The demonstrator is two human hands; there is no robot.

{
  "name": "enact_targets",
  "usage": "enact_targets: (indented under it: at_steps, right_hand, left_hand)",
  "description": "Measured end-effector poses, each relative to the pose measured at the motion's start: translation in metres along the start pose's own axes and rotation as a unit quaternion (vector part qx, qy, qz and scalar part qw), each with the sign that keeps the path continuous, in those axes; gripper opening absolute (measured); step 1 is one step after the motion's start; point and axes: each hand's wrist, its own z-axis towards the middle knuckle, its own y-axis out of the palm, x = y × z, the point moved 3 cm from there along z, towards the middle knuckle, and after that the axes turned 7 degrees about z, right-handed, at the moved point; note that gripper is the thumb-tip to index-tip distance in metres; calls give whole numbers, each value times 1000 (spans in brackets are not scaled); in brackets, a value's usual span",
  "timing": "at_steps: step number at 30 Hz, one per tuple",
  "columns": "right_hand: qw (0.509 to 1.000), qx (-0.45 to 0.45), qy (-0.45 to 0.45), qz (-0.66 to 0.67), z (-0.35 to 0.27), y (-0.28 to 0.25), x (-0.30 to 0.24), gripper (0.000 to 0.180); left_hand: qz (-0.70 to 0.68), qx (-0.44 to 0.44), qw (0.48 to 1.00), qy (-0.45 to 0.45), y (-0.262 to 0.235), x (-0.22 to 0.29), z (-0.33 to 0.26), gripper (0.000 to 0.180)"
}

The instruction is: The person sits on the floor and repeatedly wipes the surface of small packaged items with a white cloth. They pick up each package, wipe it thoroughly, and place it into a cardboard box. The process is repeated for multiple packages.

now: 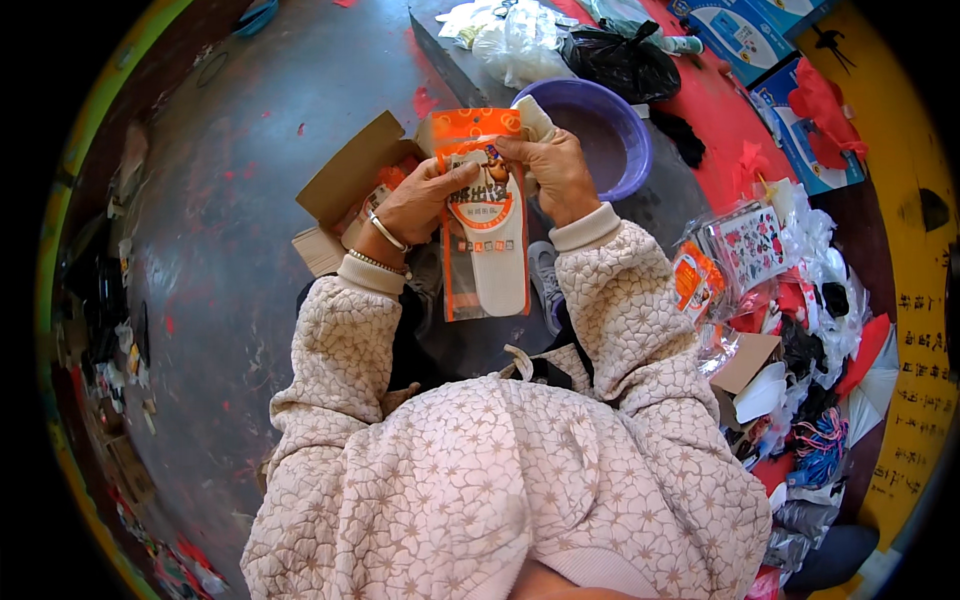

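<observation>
A flat clear plastic packet (pixel 497 275) with an orange top and a white insole-shaped piece inside is held upright in front of me. My left hand (pixel 415 205) pinches its left side, thumb across the front. Closed on the upper right edge is my right hand (pixel 558 172), its thumb pressing the printed front. An off-white flat piece (pixel 537 118) sticks up behind the right hand; its lower part is hidden. Just left of the packet, an open cardboard box (pixel 350 170) holds more orange packets.
A purple basin (pixel 640 130) stands beyond my right hand. Behind it lie a black plastic bag (pixel 622 62) and clear bags (pixel 520 45). To the right are blue boxes (pixel 735 35) and a heap of plastic wrapping, cloth and orange packets (pixel 695 280). Grey floor (pixel 230 250) stretches left.
</observation>
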Motion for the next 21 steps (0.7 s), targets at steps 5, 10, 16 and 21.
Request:
enact_targets:
  at_steps: [5,10,16,21]
  right_hand:
    - [978,195,-40,68,16,-42,-3,17]
    - [980,184,-3,72,8,-53,-11,24]
    - [979,-102,106,-144,-15,-9,10,31]
    - [991,-87,84,60,-16,7,-6,28]
  left_hand:
    - [-46,-11,999,-1,1,11,-4,25]
    - [-40,66,996,32,-11,11,-3,26]
    - [-73,86,990,87,-18,18,-2,24]
    - [-85,118,984,105,-33,13,5,24]
